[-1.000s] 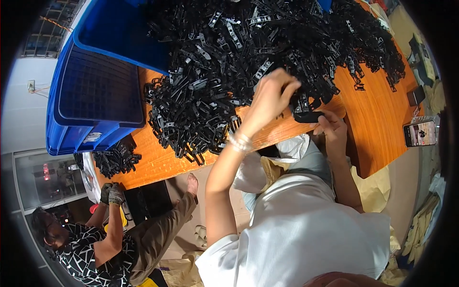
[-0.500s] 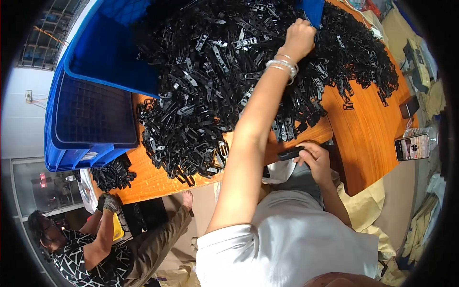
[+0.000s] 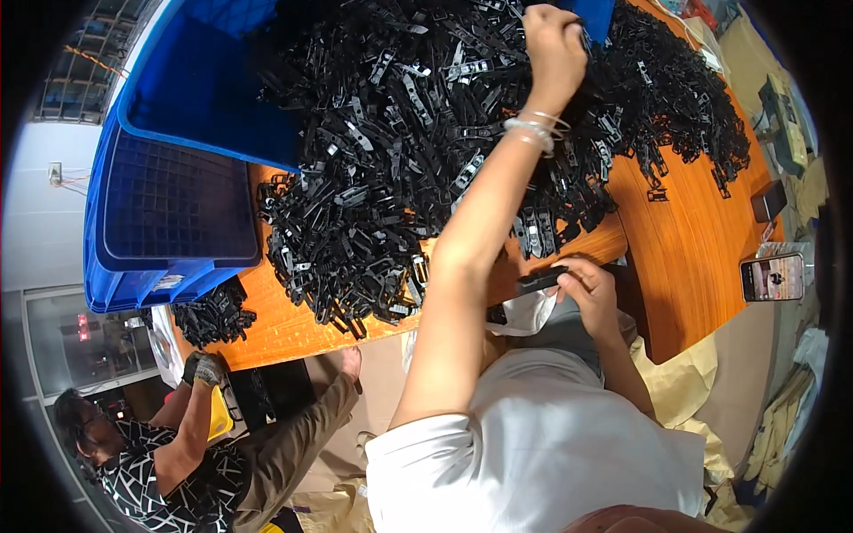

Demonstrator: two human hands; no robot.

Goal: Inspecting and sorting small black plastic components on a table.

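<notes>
My left hand [image 3: 558, 51] reaches far over a large heap of black clip-like parts [image 3: 382, 142], some with shiny metal faces. Its fingers are curled down at the heap's back, near a blue bin edge [image 3: 598, 19]; whatever they grip is hidden. Close to my body, at the table's front edge, my right hand [image 3: 588, 289] pinches a long black clip-like part [image 3: 540, 281] between thumb and fingers. Just beyond that part, a few similar pieces with bright metal lie at the near fringe of the heap.
Large blue crates [image 3: 178, 204] stand at the left, one tipped toward the heap. A second black pile [image 3: 684, 115] covers the right back of the wooden table [image 3: 684, 258]. A phone [image 3: 771, 277] stands at the right. At lower left sits a gloved co-worker [image 3: 169, 453].
My left hand has moved slightly farther away over the heap, its wrist turning. My right hand still holds the black part, almost in place.
</notes>
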